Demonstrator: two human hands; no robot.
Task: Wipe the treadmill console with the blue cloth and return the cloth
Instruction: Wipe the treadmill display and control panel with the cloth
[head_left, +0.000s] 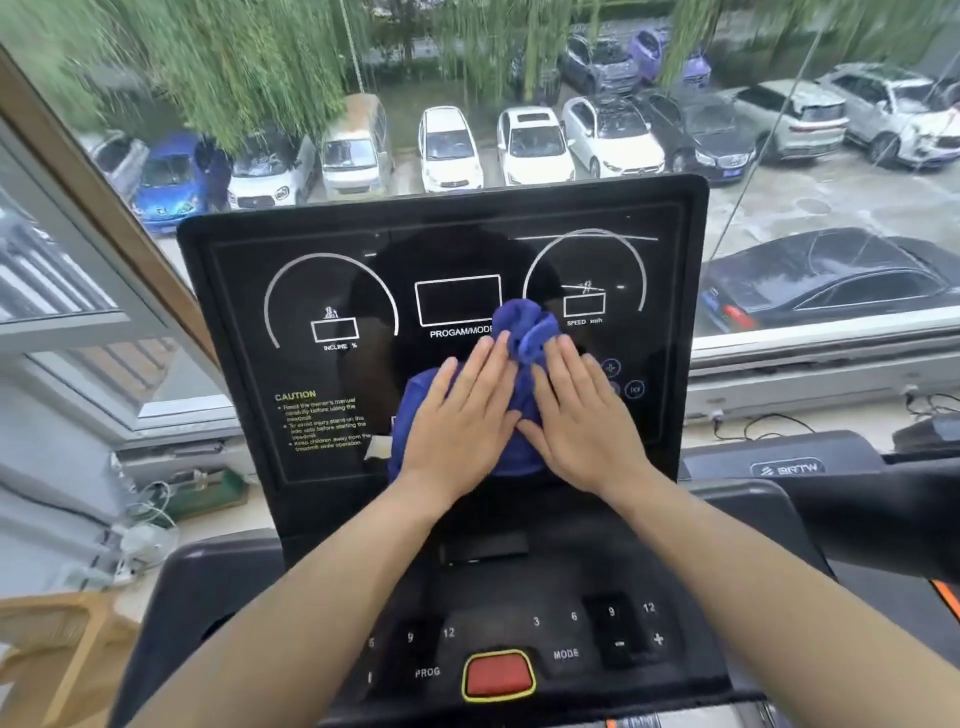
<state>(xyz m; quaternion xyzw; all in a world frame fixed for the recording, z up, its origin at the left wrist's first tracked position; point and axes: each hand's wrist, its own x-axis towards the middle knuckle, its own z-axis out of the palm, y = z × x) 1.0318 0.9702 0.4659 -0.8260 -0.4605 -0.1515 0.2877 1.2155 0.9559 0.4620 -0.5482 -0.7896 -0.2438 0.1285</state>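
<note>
The black treadmill console (322, 291) stands upright in front of me, with white dial markings and a yellow caution text. A blue cloth (524, 325) lies bunched against the lower middle of its screen. My left hand (460, 423) presses flat on the cloth's left part, fingers together and stretched out. My right hand (584, 421) presses flat on its right part, thumbs nearly touching. The cloth's top sticks out above my fingertips; its middle is hidden under both hands.
Below the screen is the button panel (566, 652) with a red stop button (498, 674). A black handlebar (883, 514) runs off to the right. A window behind shows a car park. Cables and a plug strip (140, 545) lie on the sill at left.
</note>
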